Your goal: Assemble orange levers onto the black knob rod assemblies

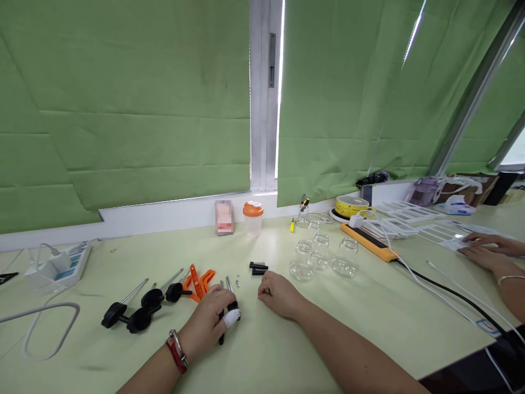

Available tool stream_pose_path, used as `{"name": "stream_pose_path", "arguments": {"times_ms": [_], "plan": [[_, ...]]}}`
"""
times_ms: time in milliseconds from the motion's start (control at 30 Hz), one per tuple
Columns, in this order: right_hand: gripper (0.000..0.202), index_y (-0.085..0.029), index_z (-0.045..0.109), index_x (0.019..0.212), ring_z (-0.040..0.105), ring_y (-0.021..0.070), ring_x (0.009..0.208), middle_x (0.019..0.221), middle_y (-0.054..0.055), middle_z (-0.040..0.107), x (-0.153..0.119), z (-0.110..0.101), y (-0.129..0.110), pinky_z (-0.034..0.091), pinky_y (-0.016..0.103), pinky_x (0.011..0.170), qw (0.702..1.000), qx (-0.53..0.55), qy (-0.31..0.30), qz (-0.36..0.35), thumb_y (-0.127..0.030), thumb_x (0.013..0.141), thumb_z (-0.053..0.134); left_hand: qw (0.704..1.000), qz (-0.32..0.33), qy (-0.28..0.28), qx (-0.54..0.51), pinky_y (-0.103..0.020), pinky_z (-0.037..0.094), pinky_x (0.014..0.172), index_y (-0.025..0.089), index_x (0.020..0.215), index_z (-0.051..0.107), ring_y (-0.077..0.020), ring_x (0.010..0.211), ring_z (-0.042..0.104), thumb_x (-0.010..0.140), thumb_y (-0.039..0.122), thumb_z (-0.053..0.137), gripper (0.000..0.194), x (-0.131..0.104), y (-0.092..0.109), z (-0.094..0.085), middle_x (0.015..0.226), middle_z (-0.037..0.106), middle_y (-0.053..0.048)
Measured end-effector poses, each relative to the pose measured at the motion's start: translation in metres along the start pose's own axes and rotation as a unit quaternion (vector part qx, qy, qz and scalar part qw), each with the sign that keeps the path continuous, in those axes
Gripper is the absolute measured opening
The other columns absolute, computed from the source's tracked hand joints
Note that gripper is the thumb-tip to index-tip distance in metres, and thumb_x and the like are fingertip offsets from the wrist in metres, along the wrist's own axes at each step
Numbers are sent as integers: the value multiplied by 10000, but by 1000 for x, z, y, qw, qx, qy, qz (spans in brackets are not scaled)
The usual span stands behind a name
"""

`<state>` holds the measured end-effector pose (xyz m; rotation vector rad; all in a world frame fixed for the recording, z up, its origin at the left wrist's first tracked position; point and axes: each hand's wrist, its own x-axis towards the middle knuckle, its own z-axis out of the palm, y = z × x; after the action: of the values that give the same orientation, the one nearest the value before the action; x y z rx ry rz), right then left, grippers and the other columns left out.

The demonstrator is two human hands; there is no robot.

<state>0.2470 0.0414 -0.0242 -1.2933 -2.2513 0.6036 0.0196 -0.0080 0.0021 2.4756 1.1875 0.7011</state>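
Observation:
My left hand (217,312), with a white wrap on one finger, is closed over black-handled tools with metal shafts (229,284) on the table. Orange clamps (197,282) lie just beyond it. My right hand (274,293) rests on the table with its fingers curled; whatever they hold, if anything, is hidden. Two small black pieces (258,268) lie just past its fingertips. Tiny metal bits (238,282) sit between the hands. Black parts with metal rods (139,317) are spread to the left.
Clear glass jars (318,257) stand right of centre, near an orange power strip (367,241). An orange-lidded cup (253,219) is at the back. White power strip (61,268) and cables lie left. Another person's hands (488,249) rest on white sheets at right.

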Motion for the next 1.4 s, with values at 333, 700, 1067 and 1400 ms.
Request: {"name": "stream_pose_path", "arguments": {"times_ms": [333,700,1067,1400], "plan": [[127,-198,696,733,564,149,815,932,38,591,-1,-2,-4,410,231,699,1000,2,1,-1,-178,764,574,998,-27,2,-60,-322,454,717,191,829,555,-206,826,502,878,300,467,148,-2,0,4,829,564,-52],[114,-196,690,744,555,139,802,946,32,576,-1,0,-5,411,231,696,1000,-6,4,2,-185,770,579,999,-22,2,-49,-321,431,743,193,762,531,-207,840,471,874,324,470,183,0,0,5,779,541,-34],[118,-197,679,745,562,140,831,941,22,579,-1,5,-3,402,242,718,999,-27,11,-30,-172,774,568,1000,-22,-10,-14,-322,402,700,198,706,479,-206,796,439,896,378,440,265,-1,-1,7,718,510,-22],[118,-197,671,742,562,138,827,938,17,573,0,7,0,401,245,710,999,-31,11,-38,-179,783,563,999,-30,-19,-19,-329,403,709,194,739,512,-214,814,441,907,419,419,295,-1,-2,6,742,522,-36]]}}
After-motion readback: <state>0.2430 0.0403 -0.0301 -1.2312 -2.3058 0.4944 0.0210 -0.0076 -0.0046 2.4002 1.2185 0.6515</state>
